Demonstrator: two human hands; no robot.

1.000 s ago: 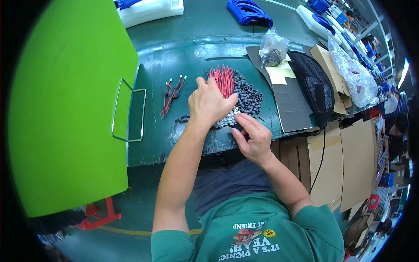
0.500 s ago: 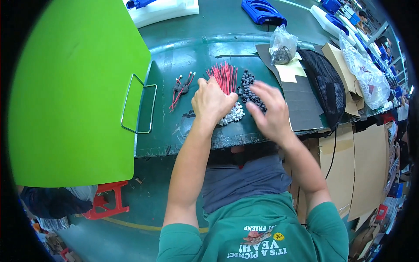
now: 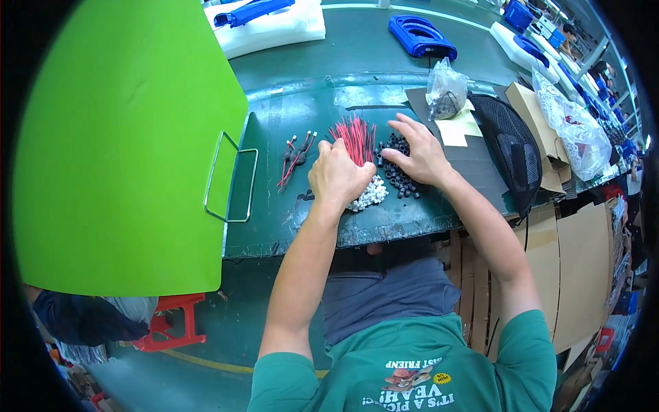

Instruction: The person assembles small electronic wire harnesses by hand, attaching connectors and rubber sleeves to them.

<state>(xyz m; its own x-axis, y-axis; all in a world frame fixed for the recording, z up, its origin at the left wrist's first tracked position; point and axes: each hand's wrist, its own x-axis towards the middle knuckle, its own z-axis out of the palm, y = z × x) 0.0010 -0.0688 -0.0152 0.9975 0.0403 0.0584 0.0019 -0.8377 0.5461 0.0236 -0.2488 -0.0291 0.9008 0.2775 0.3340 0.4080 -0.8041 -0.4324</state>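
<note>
A bundle of thin red wires lies fanned out on the green bench in front of me. My left hand is curled over the bundle's near end, thumb toward the right; its fingertips are hidden beneath. Just below that thumb is a heap of small white connectors. To the right are many short black tube-like pieces. Over their upper part hovers or rests my right hand, thumb and fingers spread apart; nothing shows in its grasp. Left of the wires lie several finished-looking red-and-black cable pieces with white ends.
A large lime-green panel with a metal handle stands at left. Right are a cardboard sheet, a plastic bag, a black mesh pouch and boxes. Blue plastic parts lie on the far surface.
My right hand has moved farther out and slightly left, spreading over the black pieces. My left hand stays at the red wires. The whole view has shifted slightly.
</note>
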